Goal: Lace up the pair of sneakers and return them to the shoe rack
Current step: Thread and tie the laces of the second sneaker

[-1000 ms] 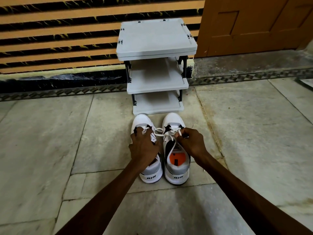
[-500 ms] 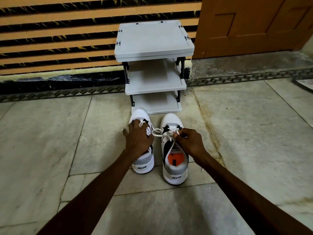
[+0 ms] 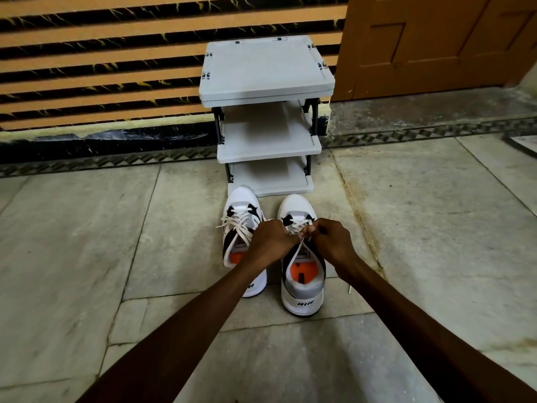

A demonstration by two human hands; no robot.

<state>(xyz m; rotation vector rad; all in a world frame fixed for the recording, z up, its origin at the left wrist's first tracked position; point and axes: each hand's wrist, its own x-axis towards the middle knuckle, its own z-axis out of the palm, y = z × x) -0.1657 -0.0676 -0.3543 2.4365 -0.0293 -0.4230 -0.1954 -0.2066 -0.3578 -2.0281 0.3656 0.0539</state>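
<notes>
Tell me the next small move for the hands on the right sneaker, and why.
Probably pull the two lace ends apart to snug them. Both the left hand and right hand pinch the white lace over the right sneaker, whose upper eyelets look unthreaded; the left sneaker and shoe rack wait.

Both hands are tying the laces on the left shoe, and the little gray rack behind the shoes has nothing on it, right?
Not quite. The head view shows both the left hand and right hand pinching laces over the right shoe, not the left shoe. The gray rack behind them does look bare.
</notes>
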